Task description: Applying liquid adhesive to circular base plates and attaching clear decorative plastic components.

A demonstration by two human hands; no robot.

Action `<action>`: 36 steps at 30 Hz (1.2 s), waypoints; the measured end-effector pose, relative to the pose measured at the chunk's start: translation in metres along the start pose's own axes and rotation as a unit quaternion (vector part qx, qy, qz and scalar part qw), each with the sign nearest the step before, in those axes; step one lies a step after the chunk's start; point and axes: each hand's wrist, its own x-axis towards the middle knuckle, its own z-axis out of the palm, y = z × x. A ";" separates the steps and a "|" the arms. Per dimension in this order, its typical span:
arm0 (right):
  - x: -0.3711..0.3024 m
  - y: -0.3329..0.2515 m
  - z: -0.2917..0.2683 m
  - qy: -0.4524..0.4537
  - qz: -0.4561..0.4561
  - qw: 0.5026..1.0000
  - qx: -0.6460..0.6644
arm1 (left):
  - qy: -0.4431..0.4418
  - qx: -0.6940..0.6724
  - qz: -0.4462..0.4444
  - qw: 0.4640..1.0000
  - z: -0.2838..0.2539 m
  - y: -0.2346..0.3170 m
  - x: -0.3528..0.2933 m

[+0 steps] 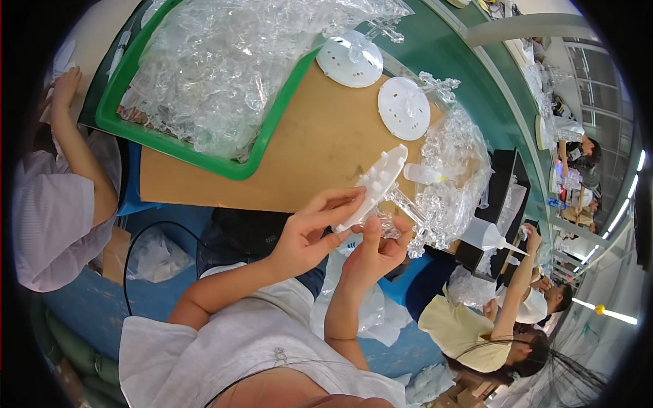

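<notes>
My left hand (309, 234) grips the rim of a round white disc (386, 171), tilted nearly edge-on, with small raised knobs on the face toward my left. From its other face a clear plastic branched piece (406, 206) sticks out. My right hand (371, 257) is closed at the lower end of that clear piece, thumb up and fingers bent. Just beyond lies a small white bottle (423, 174) on a heap of clear plastic parts in bags (452, 197). Two more white discs with holes, one farther (348, 62) and one nearer (401, 112), lie on the cardboard.
A green-rimmed tray (252, 160) full of clear bagged plastic parts stands at the far left on the cardboard sheet (299, 136). A black bin (507, 177) and a white nozzle bottle (486, 234) are at the right. Co-workers sit left (64, 204) and right (469, 326).
</notes>
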 end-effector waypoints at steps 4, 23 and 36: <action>-0.001 -0.002 -0.005 -0.005 0.030 0.999 -0.029 | -0.010 -0.077 -0.048 0.996 -0.008 -0.002 -0.004; 0.001 -0.010 0.008 0.010 -0.005 0.999 -0.042 | -0.017 0.032 -0.040 0.999 -0.009 0.010 -0.001; 0.051 0.043 0.036 -0.181 -0.102 0.843 -0.496 | 0.122 0.220 -0.093 0.963 -0.060 -0.046 0.014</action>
